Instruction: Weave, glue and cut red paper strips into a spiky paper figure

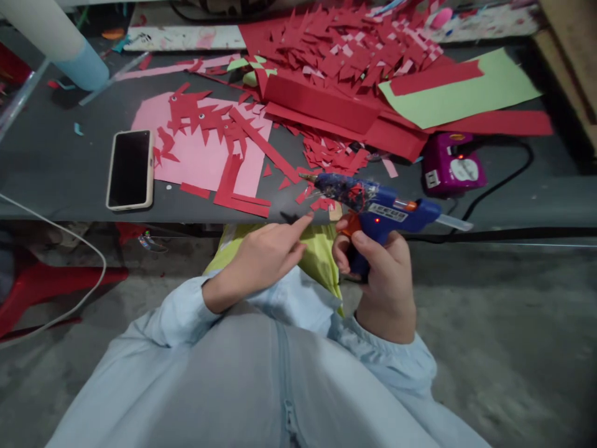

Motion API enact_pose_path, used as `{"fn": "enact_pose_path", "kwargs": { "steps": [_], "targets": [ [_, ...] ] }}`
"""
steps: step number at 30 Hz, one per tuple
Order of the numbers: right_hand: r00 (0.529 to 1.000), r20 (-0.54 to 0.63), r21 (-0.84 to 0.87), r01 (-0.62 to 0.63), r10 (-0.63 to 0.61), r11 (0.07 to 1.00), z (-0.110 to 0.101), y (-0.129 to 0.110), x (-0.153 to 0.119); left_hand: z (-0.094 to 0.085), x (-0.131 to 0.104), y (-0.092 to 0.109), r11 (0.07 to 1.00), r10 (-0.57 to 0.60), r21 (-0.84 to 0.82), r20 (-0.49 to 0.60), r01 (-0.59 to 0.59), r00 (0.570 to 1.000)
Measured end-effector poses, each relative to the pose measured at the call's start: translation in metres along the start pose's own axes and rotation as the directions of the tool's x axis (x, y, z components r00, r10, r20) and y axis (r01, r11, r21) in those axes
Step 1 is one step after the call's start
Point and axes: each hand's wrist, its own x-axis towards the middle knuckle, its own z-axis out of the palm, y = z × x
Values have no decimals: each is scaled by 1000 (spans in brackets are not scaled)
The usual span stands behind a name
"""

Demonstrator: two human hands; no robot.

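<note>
My right hand [385,270] is wrapped round the handle of a blue hot glue gun [380,211], fingers at its orange trigger [351,225]. The gun's metal tip points left over small red paper scraps [321,204], a clear glue stick [454,222] sticks out of its back, and a small red light glows on its side. Near the table's front edge is my left hand [268,255], its index finger stretched out towards those scraps and nothing visible in it. Beyond, red paper cut-outs with spiky edges and googly eyes [203,118] lie on a pink sheet [186,162].
A phone [130,169] lies at left, beneath a white and blue cylinder [84,62]. Red spiky paper pieces [345,43] pile up at the back, beside folded red strips [321,102] and a green sheet [448,99]. A purple box [452,168] with a black cord stands at right.
</note>
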Motion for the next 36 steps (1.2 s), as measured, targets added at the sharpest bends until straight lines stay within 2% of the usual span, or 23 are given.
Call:
{"fn": "enact_pose_path", "kwargs": {
  "steps": [2, 5, 8, 10, 15, 18, 23, 28, 32, 36],
  "targets": [
    [1000, 9, 12, -3, 3, 1000, 1, -1, -1, 8, 7, 4, 995, 0, -100, 20, 2, 1000],
    [1000, 12, 47, 16, -17, 999, 0, -1, -1, 20, 13, 6, 991, 47, -126, 4, -47, 999],
    [999, 9, 81, 50, -51, 995, -3, -2, 0, 29, 10, 3, 980, 142, -128, -74, -150, 987],
    [998, 10, 89, 53, -54, 995, -6, -3, 0, 31, 6, 0, 980, 147, -115, -121, -161, 982],
    [996, -56, 78, 80, -76, 994, -11, -8, 1, 20, -5, -5, 981, 160, -74, -199, -178, 967],
    [992, -93, 59, 91, -86, 994, -14, -9, 1, 9, -13, -10, 989, 118, -57, -216, -133, 969],
    [989, -93, 79, 124, -116, 989, -19, -4, 3, -3, -28, -24, 998, 56, -19, -330, -66, 942],
    [989, -66, 79, 135, -130, 988, -17, -2, 5, -3, -32, -27, 1000, 8, -1, -387, -9, 922],
    [988, -62, 86, 146, -141, 986, -14, -3, 4, 1, -28, -24, 990, -8, 129, -358, 58, 934],
    [992, -59, 105, 121, -115, 987, -12, -2, 4, 5, -19, -16, 910, -157, 367, -131, 195, 979]
  ]
}}
